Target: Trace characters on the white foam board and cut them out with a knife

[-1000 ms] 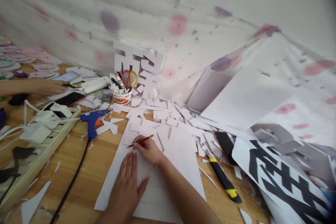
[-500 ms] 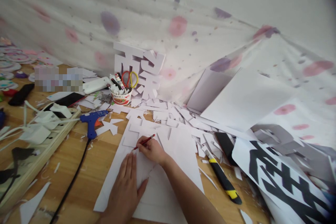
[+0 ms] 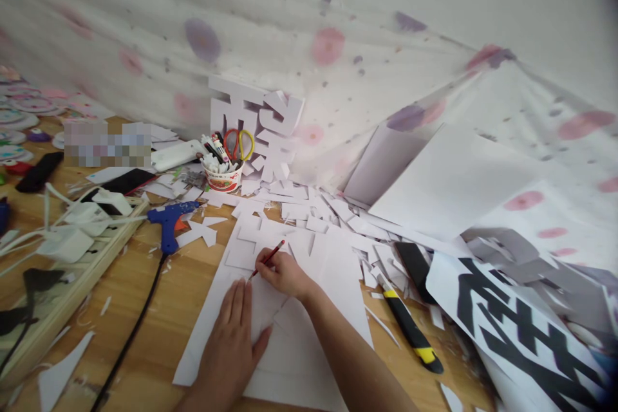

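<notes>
Partly hidden by the right forearm [image 3: 350,344], the white sheet [image 3: 335,270] bears the left hand [image 3: 229,338], flat, thumb spread, gripping nothing; over the sheet's left half, the right hand [image 3: 282,273], curled, pinches a red pencil [image 3: 275,250] (tip indistinct).

Matt paper sheet [image 3: 344,273]; wooden tabletop [image 3: 159,335]; plastic glue gun [image 3: 168,226].

From my station I saw a slim red pencil [image 3: 275,250] slanting in the right hand [image 3: 280,273], its tip down to the left, at the surface of a white sheet [image 3: 333,270]; the sheet lay flat on the worktop [image 3: 186,286], angular outlines showing across its far part; faint thin lines marked its middle.
</notes>
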Available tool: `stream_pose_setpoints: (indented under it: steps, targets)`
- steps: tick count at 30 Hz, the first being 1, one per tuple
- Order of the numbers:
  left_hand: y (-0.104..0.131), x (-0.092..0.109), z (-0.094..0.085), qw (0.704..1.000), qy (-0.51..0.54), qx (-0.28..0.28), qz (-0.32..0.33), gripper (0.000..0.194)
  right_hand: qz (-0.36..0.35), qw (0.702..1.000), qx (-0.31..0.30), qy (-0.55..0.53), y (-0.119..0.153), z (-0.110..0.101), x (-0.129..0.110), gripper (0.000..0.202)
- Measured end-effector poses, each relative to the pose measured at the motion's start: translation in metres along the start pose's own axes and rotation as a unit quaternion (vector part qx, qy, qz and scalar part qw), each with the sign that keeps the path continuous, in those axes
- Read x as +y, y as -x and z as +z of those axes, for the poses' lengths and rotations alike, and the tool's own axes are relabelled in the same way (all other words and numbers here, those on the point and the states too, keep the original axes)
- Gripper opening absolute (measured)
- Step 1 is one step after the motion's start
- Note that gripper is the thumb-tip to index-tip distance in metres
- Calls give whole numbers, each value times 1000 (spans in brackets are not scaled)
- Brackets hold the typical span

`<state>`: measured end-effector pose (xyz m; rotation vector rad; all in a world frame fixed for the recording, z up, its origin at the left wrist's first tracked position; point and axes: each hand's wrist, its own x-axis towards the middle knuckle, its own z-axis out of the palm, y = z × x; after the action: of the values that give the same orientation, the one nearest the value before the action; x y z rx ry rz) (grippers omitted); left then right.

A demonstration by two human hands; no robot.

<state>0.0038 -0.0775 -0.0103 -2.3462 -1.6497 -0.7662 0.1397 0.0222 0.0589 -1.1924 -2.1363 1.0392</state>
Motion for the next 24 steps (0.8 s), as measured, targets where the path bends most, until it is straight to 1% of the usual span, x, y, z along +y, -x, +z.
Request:
stream_pose_setpoints:
  steps: [2, 6, 10, 13, 17, 20, 24]
  targets:
    - [0, 0, -1, 1000, -2, 0, -2, 82, -2, 1000, 1, -21, 0, -1, 2, 8]
    - [0, 0, 0, 1000, 4, 5, 0, 80, 4, 994, 27, -110, -2, 1, 5, 9]
    - [2, 0, 1, 1000, 1, -1, -7, 79, 4, 985, 39, -166, -10, 9, -1, 11]
    - [3, 1, 3, 1000, -1, 1, -10, 76, -4, 980, 27, -196, -17, 20, -7, 10]
    - [4, 1, 4, 1000, -4, 3, -6, 73, -4, 971, 10, -238, -25, 34, -8, 11]
    - [5, 0, 6, 1000, -5, 0, -11, 73, 5, 969, 1, -248, -28, 38, -7, 16]
    - [8, 0, 9, 1000, -4, -7, -18, 72, 17, 969, -25, -243, -30, 42, -13, 20]
